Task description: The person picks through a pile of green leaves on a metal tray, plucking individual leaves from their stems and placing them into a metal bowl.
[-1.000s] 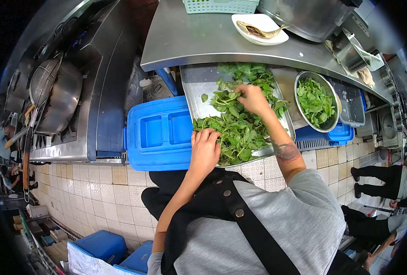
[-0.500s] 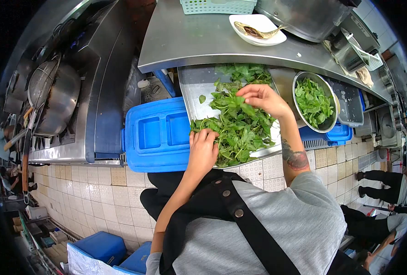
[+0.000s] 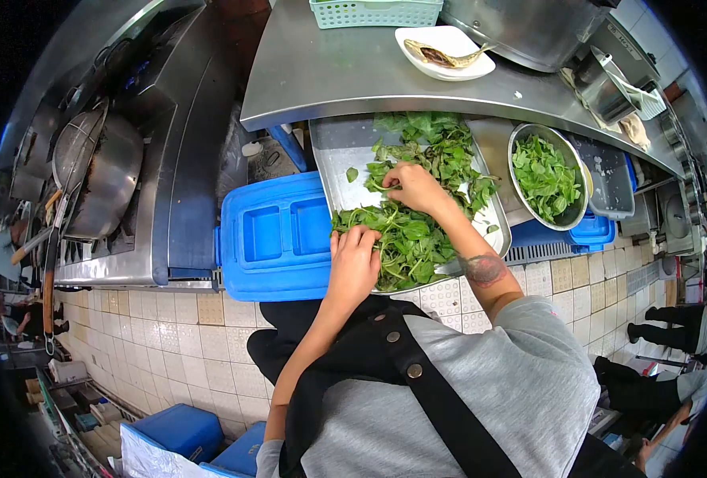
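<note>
A metal tray (image 3: 339, 171) holds a large heap of leafy greens (image 3: 421, 243). My left hand (image 3: 356, 253) rests at the heap's near left edge, its fingers curled over the stems. Over the middle of the tray, my right hand (image 3: 413, 188) has its fingers pinched together at some stems; what lies between the fingertips is too small to be sure of. To the right of the tray stands a round metal bowl (image 3: 517, 190) with picked leaves (image 3: 546, 177) in it.
A blue lidded bin (image 3: 274, 283) adjoins the tray's left side. Behind is a steel counter (image 3: 321, 76) with a white plate (image 3: 457, 73) of fish and a large pot (image 3: 520, 32). A wok (image 3: 110, 179) stands far left. People are at the far right.
My right hand has moved left and slightly toward me, from the heap's right part to its middle. The leaf at its fingertips no longer shows. My left hand has hardly moved.
</note>
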`<state>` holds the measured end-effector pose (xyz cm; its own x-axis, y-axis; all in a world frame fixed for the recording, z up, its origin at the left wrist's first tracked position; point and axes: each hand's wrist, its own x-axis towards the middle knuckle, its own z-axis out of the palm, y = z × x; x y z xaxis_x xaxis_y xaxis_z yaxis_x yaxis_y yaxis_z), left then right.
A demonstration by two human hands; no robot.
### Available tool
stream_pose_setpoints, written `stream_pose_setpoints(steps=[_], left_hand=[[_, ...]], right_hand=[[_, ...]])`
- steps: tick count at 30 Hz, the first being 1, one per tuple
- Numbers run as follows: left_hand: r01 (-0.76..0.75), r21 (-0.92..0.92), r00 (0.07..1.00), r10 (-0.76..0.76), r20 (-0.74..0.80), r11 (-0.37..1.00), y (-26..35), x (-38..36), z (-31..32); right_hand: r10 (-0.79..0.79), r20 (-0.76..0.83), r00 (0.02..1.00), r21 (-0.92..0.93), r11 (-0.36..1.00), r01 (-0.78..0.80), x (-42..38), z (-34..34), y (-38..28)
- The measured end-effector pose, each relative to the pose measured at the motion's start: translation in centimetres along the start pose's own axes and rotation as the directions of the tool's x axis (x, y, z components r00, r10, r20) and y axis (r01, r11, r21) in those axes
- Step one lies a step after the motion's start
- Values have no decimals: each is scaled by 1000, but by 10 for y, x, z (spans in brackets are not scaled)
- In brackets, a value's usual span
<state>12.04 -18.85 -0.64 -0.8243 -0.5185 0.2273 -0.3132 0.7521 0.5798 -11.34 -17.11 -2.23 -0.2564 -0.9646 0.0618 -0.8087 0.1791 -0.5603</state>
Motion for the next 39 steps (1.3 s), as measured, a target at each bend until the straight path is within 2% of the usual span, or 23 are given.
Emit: stream_pose_setpoints(steps=[3, 6, 9, 10, 11, 13, 17, 20, 23, 25, 26, 29, 32, 35, 36, 39], left_hand=[[-4, 0, 1000, 4, -3, 1000, -1, -1, 1], [-5, -18, 1000, 5, -5, 1000, -1, 0, 1], [-3, -13, 1000, 3, -1, 1000, -1, 0, -1], [-4, -13, 1000, 4, -2, 1000, -2, 0, -1], [-6, -14, 1000, 6, -2, 1000, -2, -1, 0], [-6, -10, 1000, 6, -8, 1000, -4, -1, 3], [1, 11, 1000, -1, 3, 1000, -3, 0, 4], [3, 13, 1000, -3, 13, 1000, -3, 0, 3], [-4, 7, 1000, 4, 2, 1000, -3, -1, 4], [-6, 18, 1000, 6, 0, 1000, -3, -1, 4], [-7, 24, 1000, 8, -2, 1000, -3, -1, 5], [-2, 7, 1000, 2, 5, 1000, -3, 0, 4], [-2, 9, 1000, 2, 6, 1000, -3, 0, 5], [19, 22, 1000, -20, 21, 1000, -2, 0, 5], [13, 25, 1000, -14, 16, 1000, -2, 1, 5], [5, 35, 1000, -5, 9, 999, 0, 1, 5]], right_hand=[[52, -83, 995, -67, 996, -57, -2, 3, -5], [17, -69, 997, -136, 990, -26, -6, -5, -10], [47, -99, 994, 256, 966, -20, -9, -25, -12], [69, -132, 989, 431, 903, -6, -10, -28, -13], [112, -68, 991, 521, 851, -61, -14, -38, -12], [94, -45, 995, 746, 665, -29, -16, -52, -14], [97, 44, 994, 833, 546, -90, -26, -67, -14], [113, 65, 991, 822, 557, -118, -28, -66, -12], [178, -3, 984, 693, 710, -126, -29, -63, -1], [214, -183, 960, 325, 934, -146, -36, -69, 5], [199, -273, 941, 113, 978, -174, -40, -73, 10], [291, -443, 848, -106, 922, -372, -54, -81, 34], [393, -488, 780, -158, 839, -521, -64, -83, 52], [401, -344, 849, -301, 810, -504, -75, -67, 80], [398, -254, 881, -430, 770, -472, -77, -65, 75], [451, -278, 848, -498, 687, -529, -73, -50, 50]])
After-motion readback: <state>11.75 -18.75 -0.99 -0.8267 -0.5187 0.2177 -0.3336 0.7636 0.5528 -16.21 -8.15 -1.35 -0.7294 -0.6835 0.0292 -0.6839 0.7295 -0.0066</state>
